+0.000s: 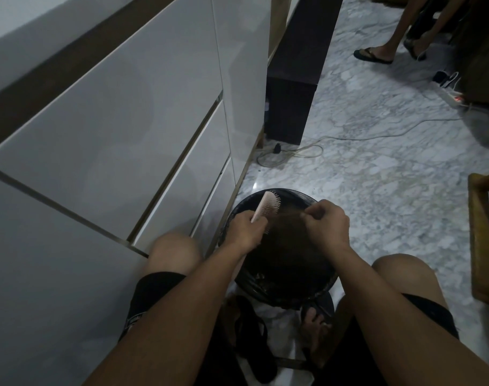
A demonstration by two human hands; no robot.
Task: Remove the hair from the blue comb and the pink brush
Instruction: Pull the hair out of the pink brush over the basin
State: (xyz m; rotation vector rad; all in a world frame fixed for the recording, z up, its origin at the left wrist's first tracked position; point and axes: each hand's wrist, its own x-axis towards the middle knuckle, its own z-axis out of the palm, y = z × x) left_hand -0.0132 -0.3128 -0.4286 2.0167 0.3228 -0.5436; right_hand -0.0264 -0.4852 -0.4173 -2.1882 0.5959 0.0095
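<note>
- Head view: the left hand [244, 232] is clenched around the handle of the pale pink plastic brush with round-tipped bristles [265, 208], holding it tilted up and away, bristles turned to the right. I judge this keeps the bristle side open to the other hand.
- The right hand [325, 221] pinches a thin brown wisp of hair [289, 214] between thumb and fingertips; the strands stretch from the bristles across to the pinch, so the hair is partly out but not free.
- Both hands hang over the round black bin lined with a dark plastic bag [315, 295], which stands on the floor between the person's knees; holding the brush there looks meant to let loosened hair drop straight in.
- The blue comb does not show anywhere here, so I cannot tell where it lies.
- The bin sits just beside the glossy white drawer fronts [126, 135] on the left, leaving the left elbow little room on that side.
- On the grey-veined marble floor [377, 176], a thin pale cable [349, 137] loops well beyond the bin, and a power strip with a red light [457, 99] lies farther off.
- Another person's sandalled feet [373, 55] stand at the far right; a wooden chair frame [485, 235] edges in at the right. None of these block the hands.
</note>
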